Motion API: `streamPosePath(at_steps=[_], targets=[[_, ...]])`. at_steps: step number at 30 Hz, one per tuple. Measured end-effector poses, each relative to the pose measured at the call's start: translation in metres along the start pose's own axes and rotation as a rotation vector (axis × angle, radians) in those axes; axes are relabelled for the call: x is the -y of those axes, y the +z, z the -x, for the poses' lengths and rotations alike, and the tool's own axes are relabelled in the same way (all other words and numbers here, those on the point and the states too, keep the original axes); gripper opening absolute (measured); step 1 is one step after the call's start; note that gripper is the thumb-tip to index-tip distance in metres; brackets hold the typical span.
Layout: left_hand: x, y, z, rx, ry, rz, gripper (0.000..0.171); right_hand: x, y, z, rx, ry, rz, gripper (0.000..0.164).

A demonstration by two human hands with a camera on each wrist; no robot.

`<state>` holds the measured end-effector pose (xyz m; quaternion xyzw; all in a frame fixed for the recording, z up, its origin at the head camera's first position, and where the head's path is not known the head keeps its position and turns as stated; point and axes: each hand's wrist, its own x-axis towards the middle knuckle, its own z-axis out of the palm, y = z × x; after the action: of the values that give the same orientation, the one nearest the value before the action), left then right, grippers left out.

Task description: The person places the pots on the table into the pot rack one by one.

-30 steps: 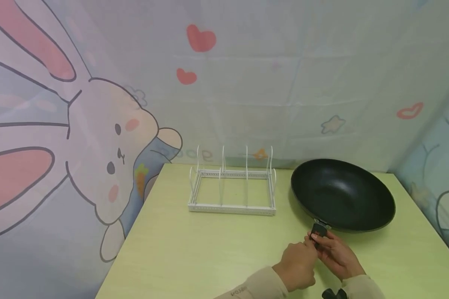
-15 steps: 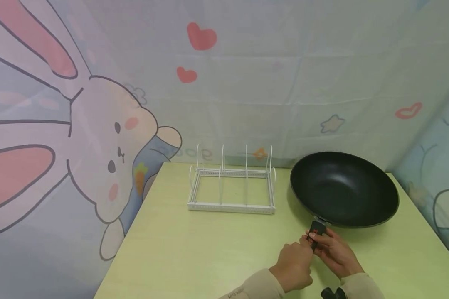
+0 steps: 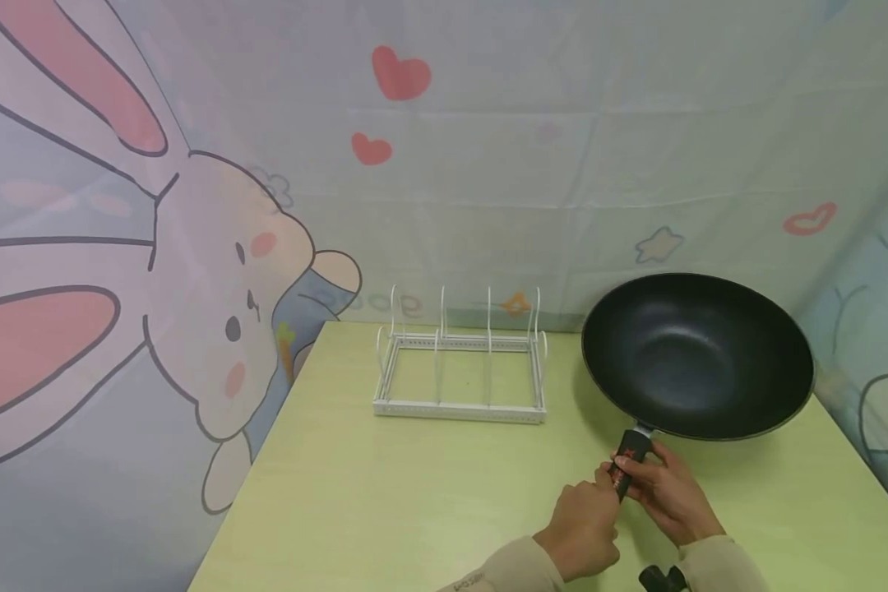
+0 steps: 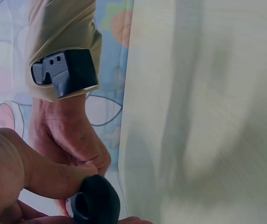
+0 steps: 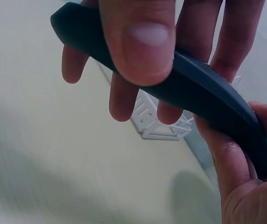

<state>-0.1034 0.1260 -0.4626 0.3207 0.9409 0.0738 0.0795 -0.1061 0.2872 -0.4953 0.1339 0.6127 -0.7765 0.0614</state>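
Note:
In the head view, a large black wok [image 3: 699, 362] stands at the right of the table, its dark inside facing me and its rim tilted. My left hand [image 3: 585, 530] grips the lower part of its black handle [image 3: 634, 445]. Nearer the pan, my right hand [image 3: 673, 501] holds the same handle, thumb on top and fingers around the far side. The left wrist view catches the rounded handle end [image 4: 96, 200] with a hole in it. Across the right wrist view runs the curved handle [image 5: 208, 95], with fingers of both hands around it.
A white wire rack [image 3: 459, 411] with upright dividers sits left of the wok on the pale yellow-green table [image 3: 385, 493]. A printed fabric wall [image 3: 488, 205] rises right behind the table. A small black device [image 3: 662, 578] shows beside the right sleeve.
The wok has risen in the view and shifted slightly right, looking larger, with more of its handle showing. Both hands keep their hold on the handle. The rack has stayed put.

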Motion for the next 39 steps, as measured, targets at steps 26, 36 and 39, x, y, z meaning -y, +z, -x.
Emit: streamPosePath(at_steps=[26,36,39], targets=[[0.012,-0.011,0.004,-0.263,0.066,0.183,0.087,0.053,0.034,0.013,-0.102,-0.269,0.157,0.052],[0.012,-0.01,0.012,-0.274,0.049,0.29,0.078,0.056,0.043,0.019,-0.128,-0.309,0.185,0.048],[0.016,-0.009,0.014,-0.303,0.062,0.336,0.074,0.06,0.047,0.021,-0.116,-0.336,0.221,0.046]])
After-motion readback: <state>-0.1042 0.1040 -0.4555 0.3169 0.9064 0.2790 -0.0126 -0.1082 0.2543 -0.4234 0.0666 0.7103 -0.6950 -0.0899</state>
